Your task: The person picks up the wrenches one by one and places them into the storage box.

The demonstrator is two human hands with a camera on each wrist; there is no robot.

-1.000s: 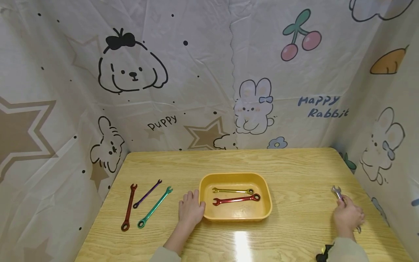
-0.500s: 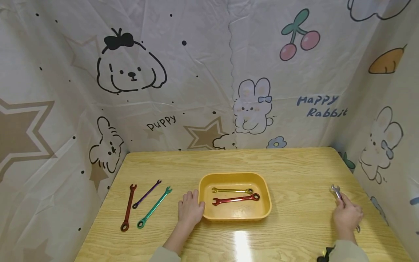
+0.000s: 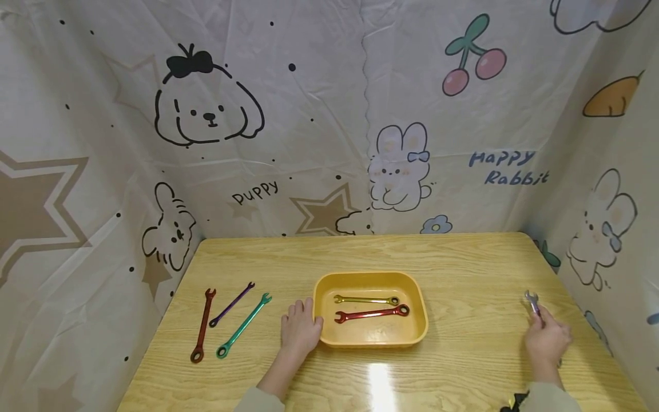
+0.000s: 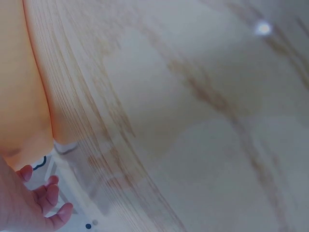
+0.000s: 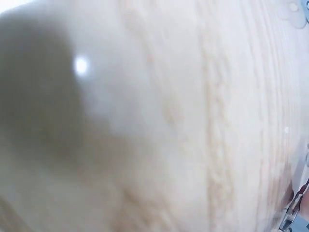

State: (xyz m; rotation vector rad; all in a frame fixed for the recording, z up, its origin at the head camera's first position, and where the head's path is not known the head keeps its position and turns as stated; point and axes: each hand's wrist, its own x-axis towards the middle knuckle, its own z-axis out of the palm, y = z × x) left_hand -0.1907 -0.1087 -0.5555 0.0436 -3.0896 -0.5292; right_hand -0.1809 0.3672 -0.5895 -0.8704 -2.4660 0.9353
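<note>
A silver combination wrench (image 3: 532,301) is gripped in my right hand (image 3: 548,342) at the table's right side, its open jaw end pointing away from me. Most of its shank is hidden under the fingers. In the right wrist view, part of the wrench (image 5: 289,217) shows at the lower right edge. My left hand (image 3: 300,327) rests against the left end of a yellow plastic bin (image 3: 370,341), thumb at its rim. Inside the bin lie a gold wrench (image 3: 365,300) and a red wrench (image 3: 372,313). The left wrist view shows relaxed fingers (image 4: 50,193) beside the bin wall.
On the table's left lie a dark red wrench (image 3: 203,326), a thin purple wrench (image 3: 231,305) and a green wrench (image 3: 244,326). A patterned cloth (image 3: 309,114) stands behind and at both sides of the wooden table (image 3: 463,257). A black item (image 3: 515,401) shows by the right sleeve.
The silver wrench has turned slightly in my right hand, and less of its near end shows below the hand. My left hand and the bin stay in place.
</note>
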